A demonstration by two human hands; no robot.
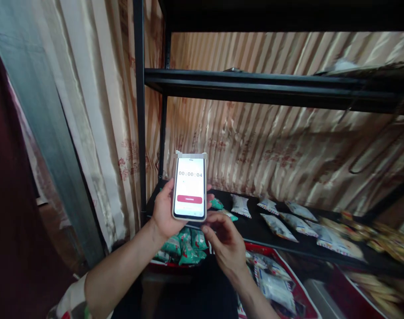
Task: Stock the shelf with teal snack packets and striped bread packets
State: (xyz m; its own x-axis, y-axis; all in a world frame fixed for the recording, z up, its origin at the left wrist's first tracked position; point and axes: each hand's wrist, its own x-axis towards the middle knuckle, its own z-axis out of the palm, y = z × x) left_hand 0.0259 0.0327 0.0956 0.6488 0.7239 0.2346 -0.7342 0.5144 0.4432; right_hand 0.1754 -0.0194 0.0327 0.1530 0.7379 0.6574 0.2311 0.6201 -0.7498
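A smartphone in a light case rests in my left hand, with the thumb along one side and the fingertips showing at the other. Its lit screen reads 00:00:04 above a red button. My right hand is just below the phone's lower right corner. Its fingers are loosely bent, the thumb a little apart from the forefinger, and nothing shows between them. Whether it touches the case I cannot tell. Green packets lie in a red container below my hands, and another green packet is partly hidden behind my fingers.
On the black shelf lie several white packets and, at the right, gold-wrapped ones. A red bin of packets stands beside my right forearm. Black rack posts and a patterned curtain are close on the left.
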